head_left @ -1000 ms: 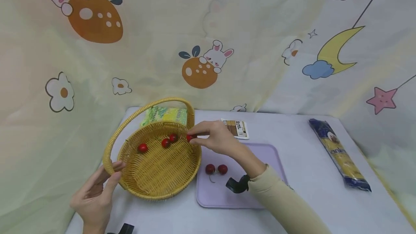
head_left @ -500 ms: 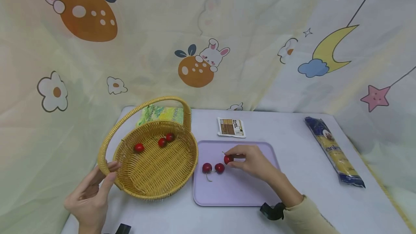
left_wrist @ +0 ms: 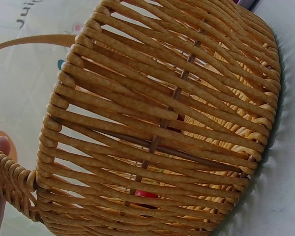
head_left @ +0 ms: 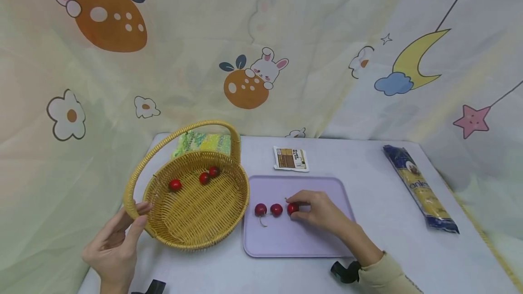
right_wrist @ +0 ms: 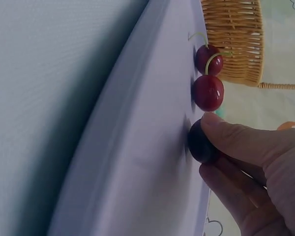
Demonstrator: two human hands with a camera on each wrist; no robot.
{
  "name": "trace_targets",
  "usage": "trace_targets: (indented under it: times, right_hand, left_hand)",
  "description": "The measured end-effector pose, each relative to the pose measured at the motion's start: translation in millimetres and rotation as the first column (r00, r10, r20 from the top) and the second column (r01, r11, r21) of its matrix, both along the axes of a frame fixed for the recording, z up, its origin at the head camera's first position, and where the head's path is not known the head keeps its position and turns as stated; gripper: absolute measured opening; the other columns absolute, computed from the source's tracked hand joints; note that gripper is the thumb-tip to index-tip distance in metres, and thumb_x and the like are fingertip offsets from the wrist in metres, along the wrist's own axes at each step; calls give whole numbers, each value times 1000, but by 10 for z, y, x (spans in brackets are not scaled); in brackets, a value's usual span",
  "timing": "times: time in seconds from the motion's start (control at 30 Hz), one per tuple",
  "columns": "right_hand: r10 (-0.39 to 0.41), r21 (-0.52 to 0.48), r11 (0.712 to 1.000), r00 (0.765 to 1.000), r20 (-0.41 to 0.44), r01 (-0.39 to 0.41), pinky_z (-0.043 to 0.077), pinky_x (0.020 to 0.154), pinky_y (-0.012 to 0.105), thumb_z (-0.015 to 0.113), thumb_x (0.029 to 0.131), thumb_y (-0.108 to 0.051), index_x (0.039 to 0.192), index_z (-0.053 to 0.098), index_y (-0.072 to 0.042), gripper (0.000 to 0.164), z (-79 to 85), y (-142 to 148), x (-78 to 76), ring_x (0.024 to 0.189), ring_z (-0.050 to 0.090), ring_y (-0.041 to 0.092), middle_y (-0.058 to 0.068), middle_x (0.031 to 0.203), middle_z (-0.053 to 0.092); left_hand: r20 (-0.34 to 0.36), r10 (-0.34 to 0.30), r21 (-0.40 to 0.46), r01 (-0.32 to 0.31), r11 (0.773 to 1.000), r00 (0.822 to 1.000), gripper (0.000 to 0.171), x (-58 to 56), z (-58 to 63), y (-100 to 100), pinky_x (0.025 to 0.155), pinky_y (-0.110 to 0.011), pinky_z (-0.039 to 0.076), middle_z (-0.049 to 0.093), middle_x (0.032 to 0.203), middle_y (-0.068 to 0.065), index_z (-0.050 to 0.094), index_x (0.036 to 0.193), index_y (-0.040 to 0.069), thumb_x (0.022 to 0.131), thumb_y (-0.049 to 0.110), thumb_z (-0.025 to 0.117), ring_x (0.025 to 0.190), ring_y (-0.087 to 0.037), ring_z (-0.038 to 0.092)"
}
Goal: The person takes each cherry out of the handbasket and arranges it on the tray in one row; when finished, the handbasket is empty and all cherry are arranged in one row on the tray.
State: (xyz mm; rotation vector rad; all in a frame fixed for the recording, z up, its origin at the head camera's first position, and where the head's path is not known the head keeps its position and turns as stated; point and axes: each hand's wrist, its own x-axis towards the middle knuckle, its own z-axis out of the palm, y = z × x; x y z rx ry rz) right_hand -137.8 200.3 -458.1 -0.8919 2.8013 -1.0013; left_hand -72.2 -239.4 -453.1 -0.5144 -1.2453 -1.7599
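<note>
My left hand (head_left: 116, 244) grips the handle (head_left: 130, 194) of a yellow wicker basket (head_left: 196, 230) by its lower left end. In the basket lie three red cherries (head_left: 175, 185), two of them side by side. My right hand (head_left: 320, 212) pinches a cherry (head_left: 292, 208) between thumb and fingers, low over the lilac tray (head_left: 294, 246). To its left on the tray are two cherries, a nearer one (head_left: 276, 210) and a farther one (head_left: 260, 209), with stems. The right wrist view shows the pinched cherry (right_wrist: 200, 142) dark and close to the tray surface.
A green and yellow packet (head_left: 204, 143) lies behind the basket. Behind the tray is a small brown and white packet (head_left: 291, 159). A long blue and gold bag (head_left: 421, 188) lies at the right of the white table (head_left: 376, 185).
My right hand has moved right and down from the basket's right rim to the tray, carrying the cherry. The left hand stays on the handle.
</note>
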Motion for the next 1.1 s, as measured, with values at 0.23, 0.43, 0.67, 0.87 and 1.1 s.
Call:
trace_targets:
  times: [0.23, 0.43, 0.67, 0.87, 1.1]
  right_hand:
    - [5, 41, 999, 1000, -14, -5, 63, 97, 41, 91, 81, -14, 123, 75, -8, 45, 139, 20, -39, 109, 75, 23, 2, 117, 79]
    - [11, 1, 1000, 997, -81, -11, 64, 95, 40, 88, 85, -17, 121, 77, -11, 38, 447, -164, -137, 109, 76, 23, 2, 118, 79]
    - [105, -165, 977, 980, -169, -133, 64, 93, 30, 87, 86, -19, 114, 79, -11, 30, 712, -742, -388, 106, 76, 16, 0, 112, 80]
    - [137, -254, 952, 978, -155, -173, 62, 94, 25, 85, 89, -18, 113, 80, -10, 26, 824, -1314, -598, 106, 77, 20, 2, 110, 80]
    - [152, -241, 958, 988, -40, -157, 62, 92, 26, 84, 91, -25, 116, 81, -13, 28, 831, -1833, -821, 108, 76, 16, 3, 114, 80]
  left_hand:
    - [-15, -6, 4, 6, 1000, 1000, 36, -12, 2, 6, 86, -31, 66, 72, 99, -39, 53, 108, -40, 74, -38, 65, 91, -33, 80]
    - [1, 4, -4, -4, 1000, 1000, 36, -10, 7, -5, 86, -29, 66, 73, 99, -38, 53, 109, -39, 74, -37, 65, 92, -31, 80]
    - [3, -6, -11, 6, 1000, 1000, 36, 0, 11, -7, 86, -30, 66, 73, 99, -38, 53, 109, -39, 75, -36, 66, 93, -31, 80]
    - [8, -17, -9, 17, 1000, 1000, 37, -2, 8, -1, 87, -30, 66, 73, 100, -38, 54, 109, -39, 75, -35, 67, 93, -32, 80]
    - [-1, -19, -4, 19, 1000, 1000, 36, 2, 31, 6, 88, -30, 66, 72, 100, -39, 54, 108, -39, 75, -35, 67, 92, -33, 80]
